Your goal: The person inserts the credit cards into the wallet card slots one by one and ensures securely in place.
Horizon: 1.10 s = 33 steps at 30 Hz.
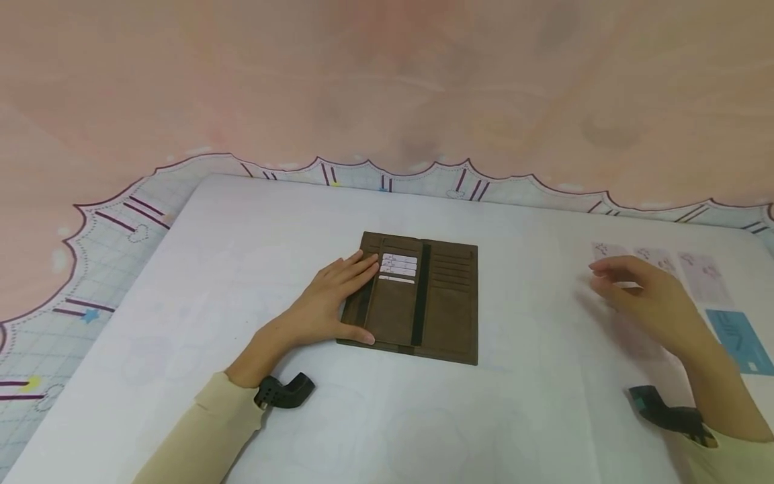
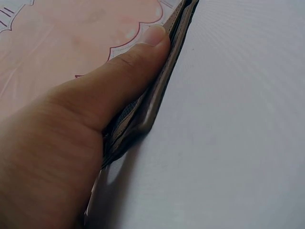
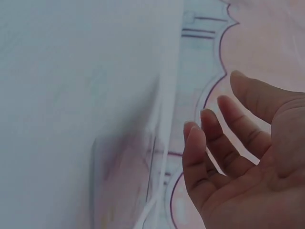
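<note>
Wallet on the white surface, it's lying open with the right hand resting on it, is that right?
Not quite: the left hand rests on the wallet, while the right hand is away from it, as the head view shows. The wallet does lie open on the white surface.

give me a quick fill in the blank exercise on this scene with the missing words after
1. The left hand rests on the ____ side of the open wallet, as the head view shows it.
2. The right hand holds ____.
3. The rightmost card on the table is ____ in colour.

Missing words: left; nothing; blue.
</note>
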Available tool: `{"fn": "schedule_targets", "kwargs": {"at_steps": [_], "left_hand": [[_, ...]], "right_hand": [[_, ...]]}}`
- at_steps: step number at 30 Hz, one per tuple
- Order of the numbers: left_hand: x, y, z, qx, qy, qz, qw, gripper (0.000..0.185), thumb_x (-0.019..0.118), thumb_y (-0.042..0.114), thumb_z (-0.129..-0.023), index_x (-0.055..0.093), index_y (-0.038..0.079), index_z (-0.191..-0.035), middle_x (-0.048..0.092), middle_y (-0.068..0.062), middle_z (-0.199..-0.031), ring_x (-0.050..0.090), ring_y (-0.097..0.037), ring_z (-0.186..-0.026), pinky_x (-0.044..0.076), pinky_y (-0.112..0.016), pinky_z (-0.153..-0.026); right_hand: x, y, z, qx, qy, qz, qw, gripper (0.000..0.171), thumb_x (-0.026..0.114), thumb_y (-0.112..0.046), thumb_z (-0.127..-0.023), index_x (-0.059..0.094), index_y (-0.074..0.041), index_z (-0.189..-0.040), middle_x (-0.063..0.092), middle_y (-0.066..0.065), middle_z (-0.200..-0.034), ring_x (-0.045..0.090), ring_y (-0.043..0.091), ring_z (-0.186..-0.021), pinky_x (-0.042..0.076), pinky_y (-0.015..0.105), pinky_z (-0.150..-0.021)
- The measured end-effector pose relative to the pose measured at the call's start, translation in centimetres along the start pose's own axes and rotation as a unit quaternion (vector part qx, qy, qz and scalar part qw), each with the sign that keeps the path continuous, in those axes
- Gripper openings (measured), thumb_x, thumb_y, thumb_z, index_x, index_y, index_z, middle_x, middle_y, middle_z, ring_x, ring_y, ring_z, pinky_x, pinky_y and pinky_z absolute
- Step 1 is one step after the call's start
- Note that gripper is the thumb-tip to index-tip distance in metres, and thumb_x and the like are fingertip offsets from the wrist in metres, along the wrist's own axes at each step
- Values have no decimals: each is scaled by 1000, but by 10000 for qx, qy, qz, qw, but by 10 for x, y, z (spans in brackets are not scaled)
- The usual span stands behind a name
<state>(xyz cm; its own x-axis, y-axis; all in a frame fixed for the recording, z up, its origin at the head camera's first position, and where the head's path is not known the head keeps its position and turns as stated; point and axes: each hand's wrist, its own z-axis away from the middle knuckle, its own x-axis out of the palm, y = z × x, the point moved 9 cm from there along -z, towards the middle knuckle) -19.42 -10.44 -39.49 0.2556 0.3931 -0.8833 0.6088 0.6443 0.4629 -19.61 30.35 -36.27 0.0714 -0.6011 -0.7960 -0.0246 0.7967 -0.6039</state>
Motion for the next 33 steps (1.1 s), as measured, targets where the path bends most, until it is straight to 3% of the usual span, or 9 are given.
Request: {"fn": "schedule_targets", "kwargs": {"at_steps": [2, 6, 9, 13, 17, 20, 25, 33], "left_hand": [[1, 0, 0, -24, -16, -2, 10000, 112, 81, 54, -68, 25, 5, -151, 19, -7, -158, 6, -25, -145, 3, -43, -116], [1, 1, -1, -11, -3, 6, 10000, 112, 81, 53, -67, 25, 5, -151, 19, -7, -158, 6, -26, -145, 4, -44, -116], [1, 2, -2, 13, 1, 30, 10000, 112, 81, 54, -67, 25, 6, -151, 19, -7, -158, 6, -25, -145, 4, -44, -116], [2, 2, -2, 14, -18, 13, 10000, 112, 80, 55, -67, 25, 6, -151, 19, -6, -158, 6, -25, -145, 4, -44, -116], [2, 1, -2, -32, -27, -25, 10000, 112, 80, 55, -67, 24, 6, -152, 19, -6, -158, 5, -25, -145, 4, -44, -116], [0, 0, -1, -53, 7, -44, 10000, 113, 81, 55, -67, 25, 6, -152, 19, -6, -158, 5, -24, -145, 4, -44, -116], [-1, 0, -1, -31, 29, -25, 10000, 113, 81, 55, -66, 25, 7, -152, 19, -5, -158, 5, -24, -146, 3, -44, -116], [2, -2, -2, -62, 13, 11, 10000, 112, 82, 54, -66, 25, 7, -152, 19, -6, -158, 5, -24, -145, 3, -43, -116]], "right_hand": [[-3, 15, 6, 296, -85, 174, 9994, 43, 56, -41, -95, 58, -8, -123, 57, 15, -121, 55, 18, -102, 42, 8, -68], [-8, 39, 19, 639, -71, 377, 9972, 50, 57, -43, -95, 55, -3, -125, 52, 24, -125, 52, 42, -104, 52, 29, -62], [-12, 54, 30, 772, -65, 509, 9957, 53, 59, -42, -94, 55, 0, -124, 50, 29, -125, 50, 46, -101, 51, 32, -57], [-14, 70, 41, 857, -125, 621, 9943, 58, 63, -43, -91, 53, 3, -126, 48, 32, -126, 49, 48, -102, 48, 25, -55], [-11, 76, 43, 791, -171, 605, 9949, 63, 67, -42, -89, 51, 3, -129, 43, 33, -131, 44, 49, -106, 51, 47, -72], [-7, 76, 42, 636, -221, 536, 9963, 61, 68, -40, -88, 51, 1, -130, 40, 32, -134, 41, 49, -108, 38, 64, -82], [-1, 74, 41, 503, -298, 556, 9967, 63, 70, -40, -87, 50, -2, -132, 38, 30, -133, 40, 45, -104, 36, 65, -82], [3, 70, 42, 49, -587, 339, 9977, 65, 75, -27, -85, 45, -6, -139, 29, 29, -140, 30, 50, -118, 20, 72, -99]]}}
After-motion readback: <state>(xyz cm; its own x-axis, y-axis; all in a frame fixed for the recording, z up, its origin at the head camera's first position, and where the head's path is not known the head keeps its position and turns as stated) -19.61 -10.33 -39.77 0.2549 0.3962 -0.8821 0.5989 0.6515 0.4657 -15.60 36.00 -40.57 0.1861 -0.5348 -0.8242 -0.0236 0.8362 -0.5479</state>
